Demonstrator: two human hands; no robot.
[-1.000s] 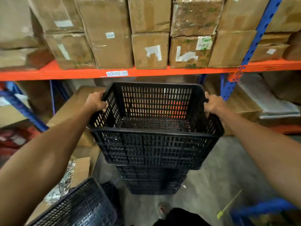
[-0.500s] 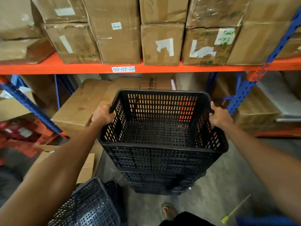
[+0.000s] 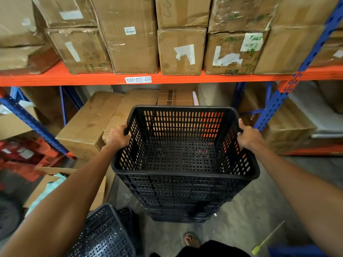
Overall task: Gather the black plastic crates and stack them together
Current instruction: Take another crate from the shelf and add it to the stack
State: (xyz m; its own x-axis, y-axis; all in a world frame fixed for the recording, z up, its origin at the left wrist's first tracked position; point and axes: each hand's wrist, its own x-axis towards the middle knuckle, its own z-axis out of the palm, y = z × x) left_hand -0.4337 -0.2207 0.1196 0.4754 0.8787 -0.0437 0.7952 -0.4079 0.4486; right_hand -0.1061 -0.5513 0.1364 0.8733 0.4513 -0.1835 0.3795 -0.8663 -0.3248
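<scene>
Two hands held the top crate (image 3: 178, 156) on a stack.
The left hand (image 3: 117, 137) gripped its left rim, the right hand (image 3: 248, 136) its right rim, fingers curled over; between them the crate sat on the stack of black crates (image 3: 181, 201).

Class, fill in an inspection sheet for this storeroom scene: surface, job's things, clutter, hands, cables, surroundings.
Surface: bare concrete floor.
Job's things: top crate sits on the crate stack; another crate lies tilted at lower left.
Clutter: yellow stick on floor; loose cardboard.
Hands: left hand and right hand grip the top crate's side rims.
Cables: nothing seen.
Surroundings: orange shelf beam carrying cardboard boxes.
</scene>
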